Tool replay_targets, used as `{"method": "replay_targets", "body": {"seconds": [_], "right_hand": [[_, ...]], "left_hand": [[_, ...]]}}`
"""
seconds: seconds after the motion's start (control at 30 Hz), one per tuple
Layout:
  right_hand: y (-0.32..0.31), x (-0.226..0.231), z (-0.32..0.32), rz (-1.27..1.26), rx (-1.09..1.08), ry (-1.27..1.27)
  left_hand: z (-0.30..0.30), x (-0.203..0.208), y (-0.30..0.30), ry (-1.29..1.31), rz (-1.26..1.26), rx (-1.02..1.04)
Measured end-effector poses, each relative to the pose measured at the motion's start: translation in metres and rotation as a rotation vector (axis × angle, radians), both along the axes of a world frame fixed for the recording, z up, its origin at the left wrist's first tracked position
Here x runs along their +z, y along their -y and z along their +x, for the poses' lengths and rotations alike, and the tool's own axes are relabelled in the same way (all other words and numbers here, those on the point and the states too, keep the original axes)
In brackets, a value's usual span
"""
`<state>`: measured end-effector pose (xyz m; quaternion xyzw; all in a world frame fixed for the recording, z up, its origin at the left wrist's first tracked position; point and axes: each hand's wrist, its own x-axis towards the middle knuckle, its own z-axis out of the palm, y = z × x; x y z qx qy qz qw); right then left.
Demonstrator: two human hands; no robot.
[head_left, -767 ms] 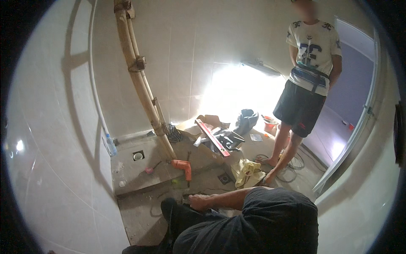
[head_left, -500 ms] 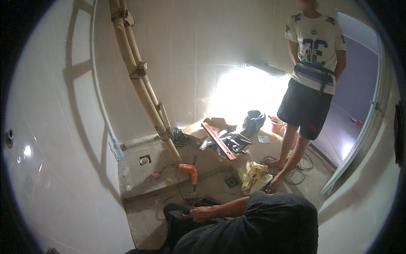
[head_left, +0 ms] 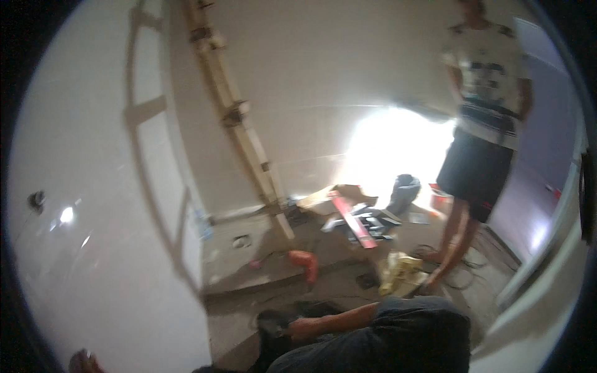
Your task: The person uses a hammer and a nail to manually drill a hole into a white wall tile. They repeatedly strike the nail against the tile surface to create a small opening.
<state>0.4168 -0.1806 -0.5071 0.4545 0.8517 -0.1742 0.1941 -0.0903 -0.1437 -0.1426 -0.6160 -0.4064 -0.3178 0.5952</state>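
Observation:
My right hand (head_left: pixel 303 328) is low in the middle, at the end of a bare forearm that comes out of dark grey cloth (head_left: pixel 410 332). Its fingers look closed at the edge of a black, soft-looking thing (head_left: pixel 268 329); blur hides what exactly they grip. In the lower left corner, part of my left hand (head_left: pixel 85 362) shows beside the white wall, cut off by the picture's edge. Its fingers are too smeared to read. An orange power drill (head_left: pixel 305 264) lies on the concrete floor beyond my right hand, at a low step.
A bamboo ladder (head_left: pixel 239 121) leans on the left. Behind the drill, a red spirit level (head_left: pixel 352 219) lies over a cardboard box (head_left: pixel 311 200) and loose tools. A person in black shorts (head_left: pixel 474 177) stands at right, near a yellowish bag (head_left: pixel 398 272) and cables (head_left: pixel 472 264).
The view has swung, so the room sits farther right and lower, and is blurred. More of my left hand shows at lower left. My right hand keeps its place at the black thing.

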Motion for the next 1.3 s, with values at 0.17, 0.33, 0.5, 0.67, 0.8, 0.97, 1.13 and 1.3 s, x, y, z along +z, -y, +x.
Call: {"method": "replay_targets", "body": {"seconds": [0.17, 0.33, 0.5, 0.67, 0.8, 0.97, 1.13, 1.3], "right_hand": [[-0.014, 0.07, -0.05, -0.03, -0.432, -0.42], [-0.078, 0.112, -0.099, 0.444, -0.017, -0.755], [-0.117, 0.285, -0.183, -0.315, -0.295, -1.314], [-0.13, 0.334, -0.226, -0.377, -0.021, -1.529], [-0.13, 0.364, -0.242, -0.346, 0.088, -1.64], [-0.142, 0.384, -0.26, -0.254, 0.16, -1.803], [-0.157, 0.401, -0.283, -0.196, 0.223, -1.939], [-0.164, 0.412, -0.306, -0.072, 0.211, -1.991]], "left_hand": [[-0.091, -0.082, -0.075, 0.54, -0.153, -0.352], [-0.016, 0.094, -0.056, 0.472, 0.042, -0.439], [-0.013, 0.184, -0.053, 0.519, -0.11, -0.526], [-0.025, 0.22, -0.088, 0.176, -0.275, -0.309], [-0.032, 0.228, -0.083, 0.217, -0.413, -0.332], [-0.027, 0.239, -0.075, 0.048, -0.474, -0.229], [-0.031, 0.237, -0.076, 0.084, -0.485, -0.256], [-0.037, 0.234, -0.079, 0.065, -0.461, -0.288]]}}
